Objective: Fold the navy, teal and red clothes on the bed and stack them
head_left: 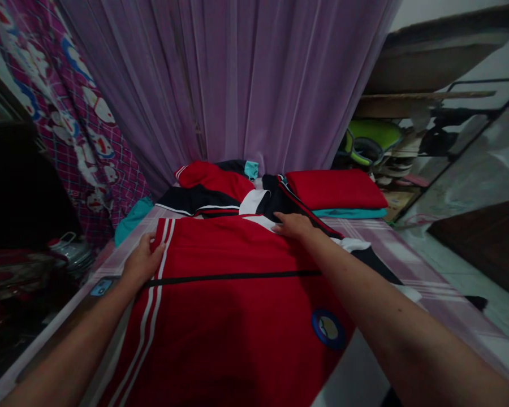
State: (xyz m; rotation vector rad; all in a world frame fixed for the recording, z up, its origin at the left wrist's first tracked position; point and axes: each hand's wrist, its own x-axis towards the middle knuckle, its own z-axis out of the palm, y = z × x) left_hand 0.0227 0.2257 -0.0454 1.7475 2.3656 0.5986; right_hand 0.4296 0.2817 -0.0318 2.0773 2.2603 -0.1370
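Observation:
A red sports shirt (237, 328) with a black band, white side stripes and a round blue badge (328, 328) is spread over the bed-like surface in front of me. My left hand (143, 261) grips its striped left edge, thumb on top and the other fingers partly hidden. At the shirt's far edge, my right hand (294, 227) is closed on the cloth beside the white collar part. Just beyond lies a loose heap of red, black and white clothing (220, 183).
A folded red garment (335, 189) rests on a teal one (352, 213) at the back right. Purple curtains (246, 79) hang behind. A phone (102, 286) lies by my left forearm. To the right stands a cluttered shelf (407, 107). Teal cloth (132, 220) sits at the left edge.

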